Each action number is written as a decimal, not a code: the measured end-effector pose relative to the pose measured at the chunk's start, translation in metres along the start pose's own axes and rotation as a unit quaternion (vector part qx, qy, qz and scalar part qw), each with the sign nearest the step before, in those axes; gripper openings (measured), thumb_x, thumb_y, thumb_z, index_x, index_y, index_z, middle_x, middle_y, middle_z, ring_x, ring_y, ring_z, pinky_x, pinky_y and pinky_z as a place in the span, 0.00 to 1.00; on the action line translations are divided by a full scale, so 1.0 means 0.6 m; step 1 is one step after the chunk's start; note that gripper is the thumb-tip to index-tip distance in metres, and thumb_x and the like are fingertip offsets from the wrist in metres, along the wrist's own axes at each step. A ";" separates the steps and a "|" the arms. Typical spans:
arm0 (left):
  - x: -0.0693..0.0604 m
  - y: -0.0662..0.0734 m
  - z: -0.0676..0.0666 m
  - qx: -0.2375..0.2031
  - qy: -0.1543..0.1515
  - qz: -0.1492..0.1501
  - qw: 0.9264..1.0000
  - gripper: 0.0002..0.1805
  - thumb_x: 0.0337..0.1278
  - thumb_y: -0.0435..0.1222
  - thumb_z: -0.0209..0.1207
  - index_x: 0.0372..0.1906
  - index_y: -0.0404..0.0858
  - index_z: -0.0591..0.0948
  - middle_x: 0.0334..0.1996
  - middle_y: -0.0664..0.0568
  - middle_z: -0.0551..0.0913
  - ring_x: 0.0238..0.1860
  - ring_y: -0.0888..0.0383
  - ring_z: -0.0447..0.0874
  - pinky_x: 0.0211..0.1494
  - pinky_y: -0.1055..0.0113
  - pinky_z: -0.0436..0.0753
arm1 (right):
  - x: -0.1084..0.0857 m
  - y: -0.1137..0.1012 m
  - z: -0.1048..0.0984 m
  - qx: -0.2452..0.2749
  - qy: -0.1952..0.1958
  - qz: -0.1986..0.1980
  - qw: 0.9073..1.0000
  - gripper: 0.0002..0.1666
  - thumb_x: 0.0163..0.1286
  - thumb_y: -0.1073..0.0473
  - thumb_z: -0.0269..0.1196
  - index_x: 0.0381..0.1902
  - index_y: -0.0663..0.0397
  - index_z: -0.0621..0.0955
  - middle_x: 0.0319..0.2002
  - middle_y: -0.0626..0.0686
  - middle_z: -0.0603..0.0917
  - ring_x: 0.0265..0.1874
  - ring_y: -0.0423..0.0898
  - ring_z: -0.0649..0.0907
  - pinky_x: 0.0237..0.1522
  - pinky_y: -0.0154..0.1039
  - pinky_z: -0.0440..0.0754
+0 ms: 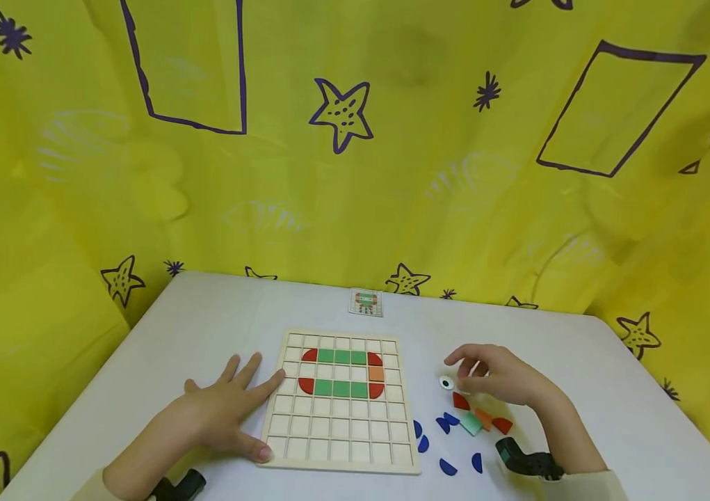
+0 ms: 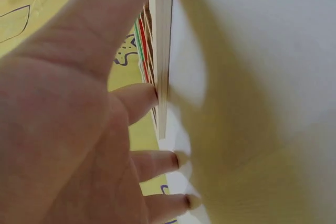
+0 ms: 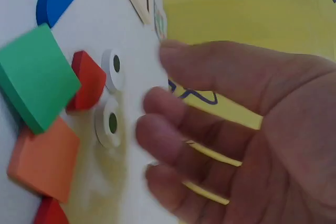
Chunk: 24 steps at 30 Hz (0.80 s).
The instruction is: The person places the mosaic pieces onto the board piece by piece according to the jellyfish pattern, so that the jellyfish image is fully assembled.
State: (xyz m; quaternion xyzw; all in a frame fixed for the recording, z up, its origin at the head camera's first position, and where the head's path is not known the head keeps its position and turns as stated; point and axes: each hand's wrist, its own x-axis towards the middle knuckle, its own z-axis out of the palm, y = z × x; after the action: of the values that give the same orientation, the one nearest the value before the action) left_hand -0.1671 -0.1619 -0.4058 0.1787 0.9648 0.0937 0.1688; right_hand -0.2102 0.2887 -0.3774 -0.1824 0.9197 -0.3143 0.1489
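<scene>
My left hand (image 1: 220,412) is spread beside the wooden grid board (image 1: 332,451), its thumb and a finger touching the left edge. Green squares (image 1: 341,389) and red rounded corner pieces (image 1: 307,385) form two rows on the board, with an orange square (image 1: 376,374) between them at the right. Over the table to the right, my right hand (image 1: 507,376) hovers with loosely bent fingers and holds nothing. Below it are two white discs with dark dots, one nearer (image 3: 107,124) and one farther (image 3: 114,71); the right wrist view shows its fingertips apart from both.
Loose pieces lie right of the board: red ones (image 1: 502,425), a green square (image 1: 471,424), an orange one (image 1: 484,418) and several blue half-discs (image 1: 448,467). A small pattern card (image 1: 366,302) lies beyond the board. Yellow patterned cloth (image 1: 392,209) hangs behind the white table (image 1: 223,313).
</scene>
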 end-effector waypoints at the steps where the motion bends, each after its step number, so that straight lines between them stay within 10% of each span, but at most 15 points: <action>1: 0.000 -0.001 0.000 -0.001 0.004 0.002 1.000 0.62 0.30 0.71 0.68 0.78 0.58 0.59 0.79 0.39 0.48 0.77 0.28 0.40 0.46 0.10 0.46 | -0.001 0.002 0.000 -0.001 -0.014 0.011 1.000 0.18 0.65 0.58 0.68 0.53 0.52 0.82 0.36 0.50 0.82 0.33 0.48 0.79 0.33 0.38 0.81; 13: 0.004 -0.009 0.002 0.007 0.021 0.016 1.000 0.63 0.28 0.73 0.68 0.78 0.58 0.60 0.80 0.43 0.51 0.76 0.26 0.42 0.43 0.10 0.47 | 0.003 -0.008 0.020 -0.026 -0.075 0.116 0.990 0.21 0.47 0.66 0.79 0.36 0.41 0.83 0.32 0.53 0.76 0.33 0.50 0.75 0.30 0.42 0.72; 24: 0.001 -0.005 0.005 0.018 0.013 0.021 1.000 0.63 0.32 0.72 0.66 0.79 0.57 0.56 0.80 0.42 0.47 0.76 0.26 0.40 0.47 0.10 0.45 | 0.002 0.002 0.028 -0.025 -0.071 0.044 0.996 0.12 0.54 0.63 0.76 0.29 0.48 0.82 0.28 0.50 0.76 0.31 0.48 0.75 0.30 0.39 0.72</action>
State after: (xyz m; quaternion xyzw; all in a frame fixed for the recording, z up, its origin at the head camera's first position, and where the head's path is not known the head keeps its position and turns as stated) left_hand -0.1677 -0.1642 -0.4098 0.2010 0.9644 0.0826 0.1509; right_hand -0.2051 0.2803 -0.3912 -0.1671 0.9216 -0.2701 0.2231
